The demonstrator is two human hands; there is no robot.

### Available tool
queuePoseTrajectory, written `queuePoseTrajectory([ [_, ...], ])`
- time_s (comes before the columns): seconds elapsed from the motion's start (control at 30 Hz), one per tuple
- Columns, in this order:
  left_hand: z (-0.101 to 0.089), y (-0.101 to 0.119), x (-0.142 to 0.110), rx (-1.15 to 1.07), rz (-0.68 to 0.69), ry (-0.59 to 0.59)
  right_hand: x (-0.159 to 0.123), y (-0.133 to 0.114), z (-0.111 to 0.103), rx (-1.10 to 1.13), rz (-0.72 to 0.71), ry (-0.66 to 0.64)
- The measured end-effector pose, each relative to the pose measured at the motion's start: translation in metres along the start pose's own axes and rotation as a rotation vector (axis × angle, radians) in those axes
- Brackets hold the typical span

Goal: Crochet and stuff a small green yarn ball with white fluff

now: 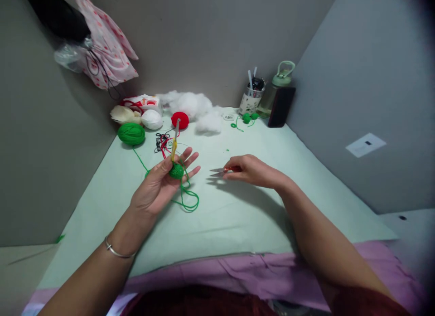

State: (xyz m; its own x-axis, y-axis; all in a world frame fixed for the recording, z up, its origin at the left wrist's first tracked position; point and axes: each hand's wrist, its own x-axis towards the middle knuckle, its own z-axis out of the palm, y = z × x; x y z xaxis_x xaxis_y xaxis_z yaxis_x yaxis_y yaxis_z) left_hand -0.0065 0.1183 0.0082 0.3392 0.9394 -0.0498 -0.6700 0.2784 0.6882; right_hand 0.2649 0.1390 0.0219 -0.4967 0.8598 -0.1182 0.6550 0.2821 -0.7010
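A dark phone (282,107) stands beside a bottle (273,92).

The scissors (220,173) are partly hidden — by the right hand (249,170).

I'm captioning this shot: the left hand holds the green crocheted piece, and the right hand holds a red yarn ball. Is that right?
Not quite: the right hand holds scissors, as the head view shows. The left hand does hold the green crocheted piece.

The knitted ball (176,171) is in the left hand (156,185), the scissors (222,170) in the right hand (253,170). Behind them on the worktop (217,234), fluff (192,105) lies left of the cup (250,102) and bottle (270,96).
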Motion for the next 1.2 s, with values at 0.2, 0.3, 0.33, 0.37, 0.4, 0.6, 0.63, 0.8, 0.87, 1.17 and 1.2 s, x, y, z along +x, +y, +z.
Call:
queuePoseTrajectory([
  [0.2,0.002,-0.004,-0.006,0.008,-0.024,-0.019,0.001,-0.022,0.011,0.19,-0.124,0.015],
  [0.3,0.003,-0.005,-0.008,0.025,-0.03,-0.041,0.003,-0.028,0.017,0.17,-0.128,0.003],
  [0.33,0.004,-0.005,-0.008,0.033,-0.033,-0.046,0.004,-0.028,0.018,0.166,-0.13,-0.009],
  [0.37,0.005,-0.005,-0.008,0.039,-0.034,-0.049,0.005,-0.028,0.02,0.168,-0.137,-0.017],
  [0.4,0.006,-0.006,-0.008,0.044,-0.034,-0.05,0.005,-0.028,0.021,0.172,-0.149,-0.022],
  [0.6,0.008,-0.008,-0.007,0.055,-0.054,-0.062,0.01,-0.024,0.031,0.181,-0.213,-0.034],
  [0.63,0.008,-0.008,-0.008,0.061,-0.057,-0.07,0.01,-0.023,0.032,0.184,-0.22,-0.027],
  [0.8,0.008,-0.008,-0.008,0.07,-0.069,-0.079,0.01,-0.024,0.033,0.189,-0.235,0.018],
  [0.87,0.007,-0.007,-0.007,0.036,-0.057,-0.046,0.007,-0.023,0.026,0.173,-0.21,-0.008],
  [1.17,0.006,-0.021,-0.002,0.126,-0.094,0.141,0.004,-0.011,0.022,-0.024,-0.287,0.304],
  [1.2,0.006,-0.025,-0.002,0.173,-0.099,0.14,0.005,-0.015,0.029,0.018,-0.37,0.33],
])
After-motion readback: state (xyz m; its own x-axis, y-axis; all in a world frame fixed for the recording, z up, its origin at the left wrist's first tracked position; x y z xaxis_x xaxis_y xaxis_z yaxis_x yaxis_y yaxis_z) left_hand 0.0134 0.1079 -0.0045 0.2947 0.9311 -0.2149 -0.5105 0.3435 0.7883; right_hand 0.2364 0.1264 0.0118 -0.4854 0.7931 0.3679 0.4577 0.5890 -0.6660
